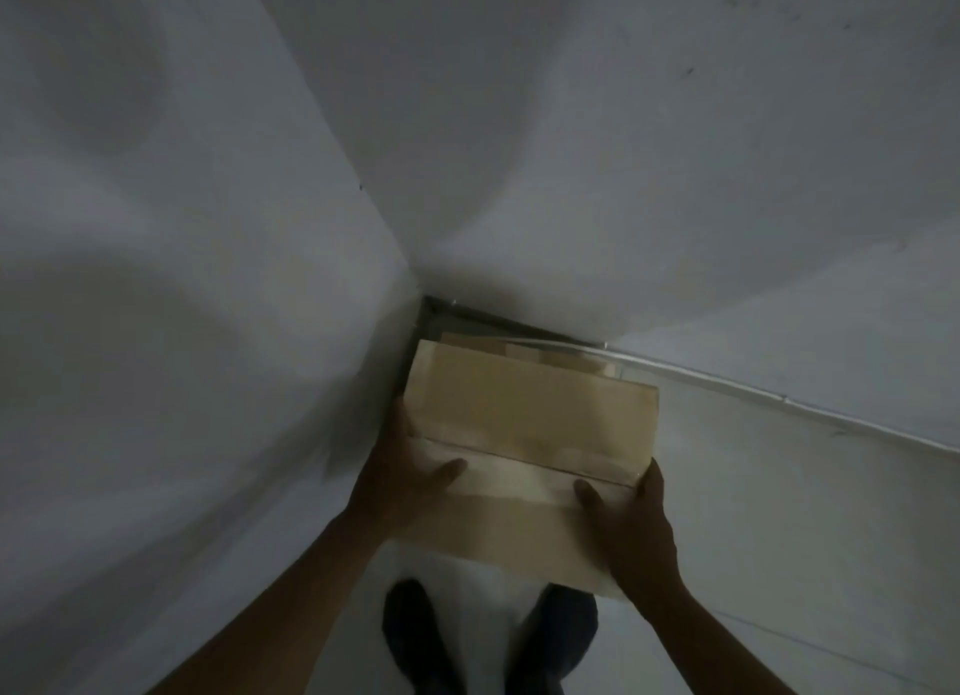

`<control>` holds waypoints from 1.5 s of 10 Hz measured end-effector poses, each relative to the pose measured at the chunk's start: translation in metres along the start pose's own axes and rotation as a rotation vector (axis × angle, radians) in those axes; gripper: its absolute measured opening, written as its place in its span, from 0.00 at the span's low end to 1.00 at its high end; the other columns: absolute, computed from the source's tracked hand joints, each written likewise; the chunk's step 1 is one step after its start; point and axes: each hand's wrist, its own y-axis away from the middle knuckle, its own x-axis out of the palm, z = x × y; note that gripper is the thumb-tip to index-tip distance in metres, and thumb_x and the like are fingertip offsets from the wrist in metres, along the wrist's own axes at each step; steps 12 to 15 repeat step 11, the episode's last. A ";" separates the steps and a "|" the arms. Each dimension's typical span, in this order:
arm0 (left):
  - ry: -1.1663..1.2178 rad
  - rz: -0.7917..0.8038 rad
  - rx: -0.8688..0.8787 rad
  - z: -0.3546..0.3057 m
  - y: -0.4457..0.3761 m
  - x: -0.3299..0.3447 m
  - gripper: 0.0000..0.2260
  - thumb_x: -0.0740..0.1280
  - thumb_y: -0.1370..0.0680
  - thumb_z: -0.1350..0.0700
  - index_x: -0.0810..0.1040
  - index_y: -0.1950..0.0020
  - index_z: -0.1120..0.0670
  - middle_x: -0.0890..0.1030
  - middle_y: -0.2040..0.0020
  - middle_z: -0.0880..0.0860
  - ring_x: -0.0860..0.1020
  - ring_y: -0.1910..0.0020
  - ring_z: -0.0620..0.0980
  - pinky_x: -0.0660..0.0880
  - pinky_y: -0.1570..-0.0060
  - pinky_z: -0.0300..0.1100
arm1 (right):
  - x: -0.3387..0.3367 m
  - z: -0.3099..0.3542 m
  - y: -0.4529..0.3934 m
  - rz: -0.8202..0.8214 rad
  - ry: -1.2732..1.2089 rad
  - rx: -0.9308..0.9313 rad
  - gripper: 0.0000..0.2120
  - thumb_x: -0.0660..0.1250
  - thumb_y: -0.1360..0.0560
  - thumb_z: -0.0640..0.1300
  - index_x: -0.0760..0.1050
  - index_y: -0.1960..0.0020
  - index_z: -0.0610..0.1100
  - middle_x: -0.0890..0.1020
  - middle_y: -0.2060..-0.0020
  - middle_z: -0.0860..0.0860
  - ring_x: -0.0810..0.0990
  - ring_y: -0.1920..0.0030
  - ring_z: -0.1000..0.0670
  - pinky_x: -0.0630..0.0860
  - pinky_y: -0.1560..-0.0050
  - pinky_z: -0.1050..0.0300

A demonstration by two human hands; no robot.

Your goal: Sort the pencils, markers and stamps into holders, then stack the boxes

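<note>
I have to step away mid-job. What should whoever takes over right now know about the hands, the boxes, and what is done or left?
Left hand and right hand grip opposite sides of a closed cardboard box, thumbs on top.
It is over the room corner, above another cardboard box by the wall; contact unclear.
No pencils, markers, stamps or holders in view.
Left: set it down squarely, let go.

A pale floor point(779, 512) runs into the corner where two white walls point(156, 227) meet. A cardboard box point(550, 359) sits right in that corner, mostly hidden under another box. The person's dark shoes point(415, 637) stand on the floor nearby.
</note>
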 end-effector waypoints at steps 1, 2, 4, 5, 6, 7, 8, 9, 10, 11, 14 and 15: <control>-0.022 0.017 -0.001 0.000 -0.017 0.001 0.54 0.76 0.35 0.34 0.48 0.20 0.49 0.62 0.23 0.49 0.64 0.26 0.49 0.66 0.30 0.48 | 0.001 0.002 -0.012 -0.007 -0.004 -0.009 0.40 0.72 0.28 0.59 0.54 0.25 0.54 0.75 0.34 0.50 0.77 0.40 0.41 0.74 0.42 0.45; -0.008 0.036 -0.006 -0.002 -0.030 0.001 0.54 0.76 0.35 0.37 0.47 0.20 0.49 0.61 0.22 0.49 0.63 0.25 0.49 0.65 0.29 0.48 | 0.001 0.007 -0.023 0.003 -0.009 -0.023 0.39 0.72 0.28 0.59 0.55 0.25 0.54 0.75 0.34 0.50 0.77 0.40 0.42 0.75 0.42 0.44; -0.023 -0.012 -0.003 -0.008 -0.048 0.006 0.51 0.79 0.33 0.44 0.50 0.20 0.51 0.64 0.24 0.52 0.65 0.27 0.51 0.66 0.32 0.45 | 0.004 0.015 -0.050 -0.003 0.002 -0.052 0.40 0.73 0.29 0.59 0.55 0.25 0.52 0.75 0.35 0.50 0.78 0.41 0.43 0.76 0.42 0.42; -0.026 -0.026 0.013 -0.009 -0.053 0.006 0.51 0.79 0.33 0.44 0.51 0.20 0.53 0.63 0.24 0.52 0.64 0.26 0.50 0.64 0.30 0.46 | 0.007 0.016 -0.060 0.009 -0.007 -0.039 0.42 0.73 0.29 0.60 0.54 0.25 0.51 0.74 0.34 0.49 0.77 0.40 0.43 0.76 0.42 0.42; -0.082 -0.009 -0.004 -0.012 -0.052 0.006 0.53 0.78 0.32 0.44 0.47 0.20 0.56 0.58 0.22 0.53 0.59 0.24 0.49 0.61 0.27 0.45 | 0.005 0.015 -0.063 0.028 -0.011 -0.025 0.43 0.74 0.30 0.59 0.54 0.25 0.49 0.74 0.34 0.47 0.77 0.39 0.42 0.76 0.41 0.42; -0.270 -0.020 -0.049 -0.022 -0.039 0.004 0.51 0.72 0.28 0.39 0.44 0.20 0.58 0.56 0.21 0.58 0.59 0.24 0.58 0.65 0.30 0.53 | 0.000 0.018 -0.058 0.030 -0.016 -0.030 0.45 0.75 0.31 0.58 0.54 0.25 0.46 0.70 0.32 0.45 0.74 0.35 0.41 0.76 0.38 0.41; -0.385 -0.022 -0.033 -0.045 -0.006 -0.004 0.47 0.66 0.25 0.37 0.43 0.19 0.57 0.52 0.20 0.57 0.57 0.23 0.60 0.66 0.32 0.56 | -0.010 0.030 -0.035 0.023 0.085 -0.020 0.51 0.74 0.30 0.59 0.48 0.21 0.44 0.60 0.24 0.43 0.65 0.27 0.38 0.69 0.31 0.41; -0.446 0.016 -0.033 -0.077 0.032 -0.024 0.43 0.63 0.23 0.37 0.43 0.19 0.56 0.51 0.20 0.56 0.57 0.23 0.59 0.66 0.32 0.56 | -0.029 0.052 0.003 0.020 0.158 -0.101 0.48 0.74 0.31 0.61 0.52 0.23 0.45 0.64 0.26 0.43 0.67 0.29 0.39 0.70 0.33 0.37; -0.452 0.038 0.020 -0.111 0.071 -0.051 0.40 0.61 0.22 0.37 0.46 0.19 0.55 0.53 0.20 0.55 0.58 0.23 0.59 0.67 0.33 0.56 | -0.052 0.076 0.045 0.076 0.283 -0.215 0.47 0.69 0.31 0.67 0.54 0.22 0.46 0.67 0.27 0.45 0.67 0.28 0.41 0.70 0.32 0.38; -0.475 0.041 0.092 -0.141 0.105 -0.074 0.38 0.61 0.21 0.38 0.50 0.20 0.55 0.56 0.20 0.56 0.59 0.24 0.58 0.67 0.32 0.56 | -0.074 0.095 0.084 0.174 0.460 -0.294 0.44 0.64 0.27 0.67 0.54 0.21 0.46 0.63 0.23 0.47 0.60 0.24 0.41 0.63 0.27 0.40; -0.475 0.041 0.092 -0.141 0.105 -0.074 0.38 0.61 0.21 0.38 0.50 0.20 0.55 0.56 0.20 0.56 0.59 0.24 0.58 0.67 0.32 0.56 | -0.074 0.095 0.084 0.174 0.460 -0.294 0.44 0.64 0.27 0.67 0.54 0.21 0.46 0.63 0.23 0.47 0.60 0.24 0.41 0.63 0.27 0.40; -0.475 0.041 0.092 -0.141 0.105 -0.074 0.38 0.61 0.21 0.38 0.50 0.20 0.55 0.56 0.20 0.56 0.59 0.24 0.58 0.67 0.32 0.56 | -0.074 0.095 0.084 0.174 0.460 -0.294 0.44 0.64 0.27 0.67 0.54 0.21 0.46 0.63 0.23 0.47 0.60 0.24 0.41 0.63 0.27 0.40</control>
